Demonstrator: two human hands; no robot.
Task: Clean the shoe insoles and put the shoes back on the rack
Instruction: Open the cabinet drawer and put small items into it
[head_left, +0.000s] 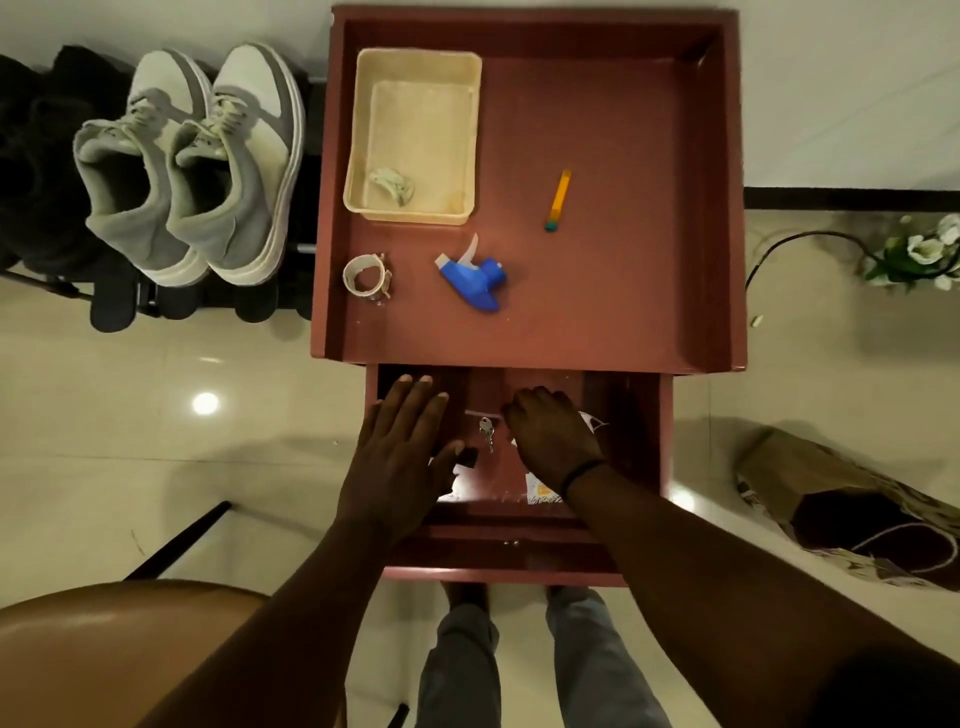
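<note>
We see our left hand reaching into the open drawer of a reddish cabinet, fingers straight and spread, palm down, its grip closed on nothing; our right hand lies just beside it in the same drawer, fingers curled downward over papers on the drawer floor, though we cannot tell whether that grip has hold of anything. Between the two hands a small key lies on the drawer floor; a small black object sits by the left thumb.

Beyond both hands is the cabinet's top surface, walled by a raised rim; on it, ahead of the left fingers, stand a roll of tape and a blue spray bottle head; farther on sits a cream plastic tray with a crumpled cloth in its near corner; ahead of the right hand lies an orange stick with a green tip.

The pair of grey and white sneakers stands on the black rack, well off to the left of the left hand and beyond it, side by side, heels toward us; right of the right hand, on the tiled floor, lies a brown paper bag.
</note>
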